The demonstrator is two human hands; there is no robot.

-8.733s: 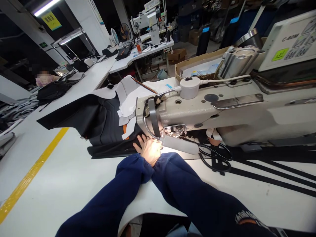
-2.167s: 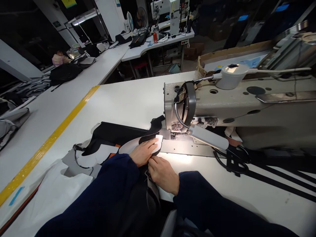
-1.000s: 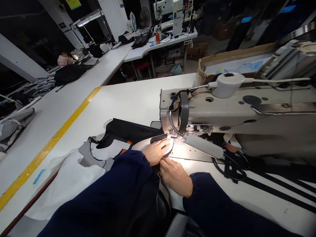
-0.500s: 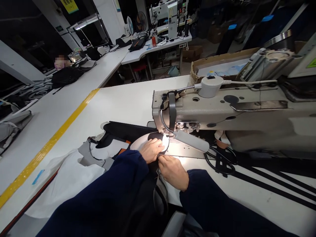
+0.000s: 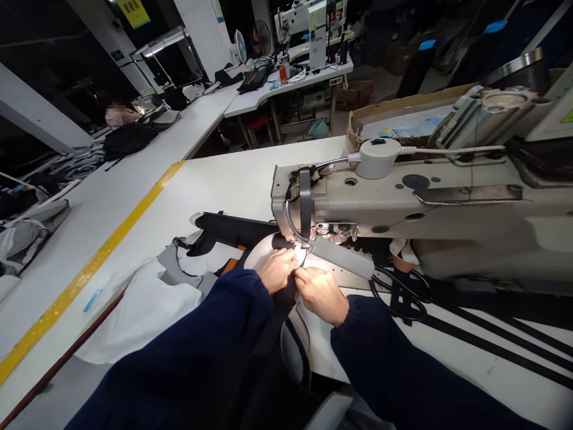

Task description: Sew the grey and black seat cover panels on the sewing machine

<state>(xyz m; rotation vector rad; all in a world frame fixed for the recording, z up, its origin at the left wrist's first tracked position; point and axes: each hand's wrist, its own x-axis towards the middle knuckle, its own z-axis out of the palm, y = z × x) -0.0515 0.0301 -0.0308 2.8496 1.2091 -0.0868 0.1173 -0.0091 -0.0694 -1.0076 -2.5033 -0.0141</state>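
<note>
Side by side in front of the needle area of a sewing machine (image 5: 344, 206), both my hands grip a black-and-white fabric piece (image 5: 258, 253). My left hand (image 5: 278, 269) has its fingers curled and pressed on the piece's lit edge. My right hand (image 5: 321, 294) pinches its near edge, just below the machine's foot. A grey lamp head (image 5: 342, 257) shines on the fingertips and partly covers the needle area. Below the hands, a dark part with a grey-lined curve (image 5: 295, 346) hangs at the table's front edge.
White and grey fabric pieces (image 5: 147, 307) lie left of my sleeve, near yellow tape (image 5: 116, 242) on the table. Black straps (image 5: 501, 349) and a looped cable (image 5: 403, 298) lie at right. A cardboard box (image 5: 353, 125) stands behind the machine. Another person sits far left.
My right hand has moved slightly up and right, closer to the machine's foot, with the near fabric edge. My left hand stays on the piece. The view has shifted slightly.
</note>
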